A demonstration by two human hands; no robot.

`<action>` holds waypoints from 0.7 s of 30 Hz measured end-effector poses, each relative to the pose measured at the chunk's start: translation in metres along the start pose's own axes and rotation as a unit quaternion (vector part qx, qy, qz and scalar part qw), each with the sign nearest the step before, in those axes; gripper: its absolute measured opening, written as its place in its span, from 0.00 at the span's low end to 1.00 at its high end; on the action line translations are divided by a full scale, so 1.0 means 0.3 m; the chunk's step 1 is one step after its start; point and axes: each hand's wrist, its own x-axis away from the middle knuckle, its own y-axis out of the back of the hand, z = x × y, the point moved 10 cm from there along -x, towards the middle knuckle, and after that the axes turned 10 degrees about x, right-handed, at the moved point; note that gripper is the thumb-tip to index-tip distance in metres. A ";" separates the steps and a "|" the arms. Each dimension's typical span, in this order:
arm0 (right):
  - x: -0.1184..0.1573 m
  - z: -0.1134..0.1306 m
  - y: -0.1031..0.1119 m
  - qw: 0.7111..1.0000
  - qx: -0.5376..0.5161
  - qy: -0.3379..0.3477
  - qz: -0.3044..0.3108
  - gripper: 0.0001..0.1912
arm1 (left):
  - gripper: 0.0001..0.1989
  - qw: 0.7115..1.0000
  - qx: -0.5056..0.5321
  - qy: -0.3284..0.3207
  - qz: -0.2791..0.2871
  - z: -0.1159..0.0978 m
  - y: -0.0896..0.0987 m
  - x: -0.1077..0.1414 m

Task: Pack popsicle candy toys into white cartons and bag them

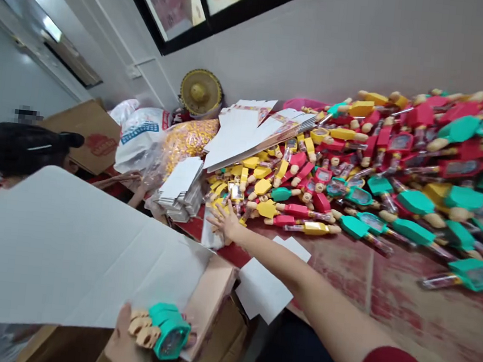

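At the bottom of the view my left hand (126, 340) grips several green plastic toys (172, 333) with clear windows and tan knobs, stacked together. They lie against the inner edge of a large white open carton (76, 256). Part of this hand's fingers are hidden behind the toys. My right hand (225, 223) reaches forward with its fingers spread, over the near edge of the yellow toys (262, 187). No toy shows in its grasp. Beneath the right forearm lie flat white cards (265, 286) on the worn red tabletop (343, 282).
A heap of red, yellow and green toys (397, 156) covers the right side. Folded white cartons (237, 135) and a stack of white boxes (180, 186) lie left of it, beside plastic sacks (141, 137). A person in a black cap (26, 149) is at far left.
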 end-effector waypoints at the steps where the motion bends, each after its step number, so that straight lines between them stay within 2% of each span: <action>1: -0.029 -0.013 -0.039 1.000 0.014 0.004 0.024 0.40 | 0.18 1.000 0.002 0.011 -0.004 0.014 0.005 -0.003; 4: -0.037 -0.084 -0.107 0.999 0.034 0.007 0.032 0.34 | 0.18 0.995 0.030 0.076 -0.050 0.069 -0.007 0.006; 6: 0.031 -0.161 -0.119 1.000 0.021 -0.011 0.006 0.29 | 0.20 0.993 0.046 0.096 -0.054 0.094 -0.058 0.019; 10: 0.314 -0.389 -0.103 0.997 -0.019 -0.058 -0.054 0.21 | 0.22 0.997 0.035 0.057 -0.036 0.115 -0.173 0.039; 12: 0.484 -0.505 -0.092 0.996 0.009 -0.072 -0.052 0.18 | 0.22 0.998 0.029 0.044 -0.028 0.132 -0.224 0.059; 14: 0.648 -0.585 -0.074 0.994 0.063 -0.072 -0.047 0.21 | 0.23 0.998 0.035 0.058 0.009 0.160 -0.299 0.093; 16: 0.795 -0.622 -0.054 0.991 0.107 -0.068 -0.043 0.24 | 0.24 0.994 0.043 0.075 0.063 0.185 -0.392 0.135; 18: 0.920 -0.636 -0.045 0.990 0.117 -0.075 -0.034 0.25 | 0.25 0.992 0.026 0.062 0.102 0.191 -0.482 0.177; 21: 1.080 -0.663 -0.022 0.989 0.063 -0.132 -0.031 0.22 | 0.24 0.990 -0.012 0.016 0.139 0.190 -0.610 0.235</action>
